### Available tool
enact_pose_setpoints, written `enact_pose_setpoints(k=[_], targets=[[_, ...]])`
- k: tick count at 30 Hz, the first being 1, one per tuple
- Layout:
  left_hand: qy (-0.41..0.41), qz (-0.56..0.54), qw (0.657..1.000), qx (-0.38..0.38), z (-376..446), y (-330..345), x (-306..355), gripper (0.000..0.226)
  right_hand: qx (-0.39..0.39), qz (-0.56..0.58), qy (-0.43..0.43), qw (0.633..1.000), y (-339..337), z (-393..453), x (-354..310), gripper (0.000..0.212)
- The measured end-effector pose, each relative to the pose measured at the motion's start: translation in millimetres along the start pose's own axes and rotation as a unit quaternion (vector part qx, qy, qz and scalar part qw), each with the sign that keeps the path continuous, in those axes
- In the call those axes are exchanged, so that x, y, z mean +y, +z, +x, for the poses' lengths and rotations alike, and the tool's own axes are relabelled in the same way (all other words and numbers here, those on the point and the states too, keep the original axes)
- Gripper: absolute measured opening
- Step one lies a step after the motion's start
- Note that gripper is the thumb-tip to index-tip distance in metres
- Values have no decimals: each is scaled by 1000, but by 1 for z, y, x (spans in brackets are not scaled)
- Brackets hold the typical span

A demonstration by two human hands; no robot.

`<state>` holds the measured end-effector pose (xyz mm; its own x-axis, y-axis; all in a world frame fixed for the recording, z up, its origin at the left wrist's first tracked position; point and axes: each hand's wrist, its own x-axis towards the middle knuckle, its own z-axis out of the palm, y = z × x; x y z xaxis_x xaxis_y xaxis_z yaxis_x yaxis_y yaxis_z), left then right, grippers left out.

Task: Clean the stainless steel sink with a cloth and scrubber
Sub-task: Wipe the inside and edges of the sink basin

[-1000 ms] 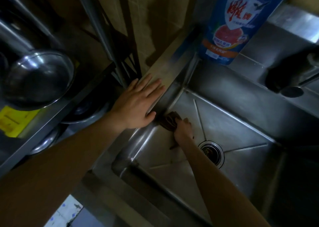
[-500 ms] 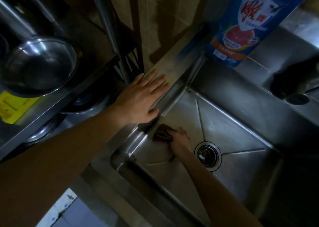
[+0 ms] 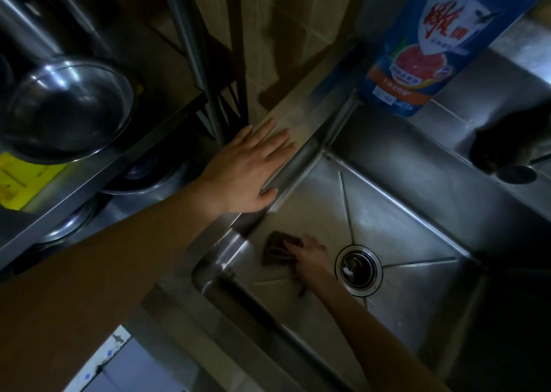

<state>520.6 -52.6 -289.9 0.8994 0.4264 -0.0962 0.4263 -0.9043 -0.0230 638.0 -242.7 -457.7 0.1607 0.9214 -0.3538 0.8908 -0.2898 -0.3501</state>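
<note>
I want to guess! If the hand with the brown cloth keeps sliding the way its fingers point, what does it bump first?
Probably the sink side wall below the left hand; depth is unclear.

1. One sink [image 3: 301, 153], steel, with one round drain [image 3: 358, 269] in its floor.
2. Two hands: the left hand [image 3: 249, 169] lies flat on the sink's left rim; the right hand [image 3: 310, 256] is down in the sink, just left of the drain.
3. One dark cloth [image 3: 275, 248], held by the right hand on the sink floor.
4. One blue bottle [image 3: 432, 48], standing on the sink's back rim.
5. One steel bowl [image 3: 65, 108] on a rack [image 3: 98, 168] to the left of the sink; more round steel vessels sit lower down, too dark to count.
</note>
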Motion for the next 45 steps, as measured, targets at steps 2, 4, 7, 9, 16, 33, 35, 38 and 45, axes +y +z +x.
enact_pose_setpoints(k=[2, 4, 7, 9, 16, 33, 35, 38, 45], targets=[[0, 2, 1000, -2, 0, 0, 0, 83, -25, -13, 42, 999, -7, 12, -2, 47], [-2, 3, 1000, -3, 0, -1, 0, 82, -51, -9, 76, 996, -10, 22, -16, 46], [-2, 1, 1000, -6, 0, -3, 1, 82, -59, -17, 50, 997, 5, 16, -32, 43], [0, -5, 1000, -3, -1, -3, 1, 81, -84, -19, 20, 996, 16, 6, -38, 41], [-2, -5, 1000, -9, 0, -3, 2, 81, -102, -21, -48, 993, 24, -5, -58, 38], [4, 0, 1000, 3, 0, -2, 0, 82, -99, -44, -65, 992, 33, -10, -68, 26], [4, -2, 1000, 2, 0, -2, 0, 82, -120, -36, -60, 990, 34, -14, -69, 19], [4, -2, 1000, 4, 0, -1, 0, 81, -67, -17, -69, 995, 29, -32, -56, 42], [-3, -4, 1000, -4, 0, 0, 1, 82, -108, -29, -91, 990, 22, -36, -25, 28]])
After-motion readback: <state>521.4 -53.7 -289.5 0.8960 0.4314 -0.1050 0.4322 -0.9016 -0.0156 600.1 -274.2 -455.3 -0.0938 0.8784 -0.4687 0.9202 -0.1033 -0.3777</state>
